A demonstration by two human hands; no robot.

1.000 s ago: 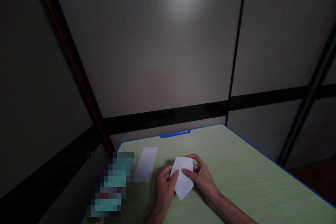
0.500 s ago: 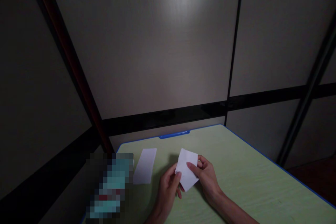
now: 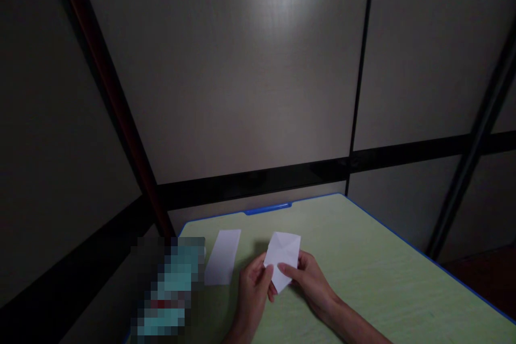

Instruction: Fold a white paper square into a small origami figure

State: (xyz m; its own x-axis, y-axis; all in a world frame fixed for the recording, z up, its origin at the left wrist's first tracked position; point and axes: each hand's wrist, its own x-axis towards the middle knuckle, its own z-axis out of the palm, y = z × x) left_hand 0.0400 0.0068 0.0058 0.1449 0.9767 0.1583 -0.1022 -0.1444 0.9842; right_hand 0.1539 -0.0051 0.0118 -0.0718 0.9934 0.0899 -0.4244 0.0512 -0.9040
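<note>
A folded piece of white paper [image 3: 284, 251] with creases near its top is held up between both hands, over the table. My left hand [image 3: 255, 285] pinches its lower left side, thumb on the front and fingers behind. From the right, my right hand [image 3: 312, 278] grips it with the thumb pressed flat on the front; the other fingers are mostly hidden behind the paper. To the left of the hands, a flat white paper strip [image 3: 223, 257] lies on the table.
The light green table [image 3: 387, 274] has a blue edge and a blue handle [image 3: 268, 208] at its far side. A blurred-out teal object [image 3: 171, 285] is at the table's left. Behind the table stand grey panels [image 3: 250, 86] with a dark horizontal band.
The folded paper and both hands have shifted slightly left. The paper has turned a little, and the right thumb has moved lower on it. The paper strip stays where it was.
</note>
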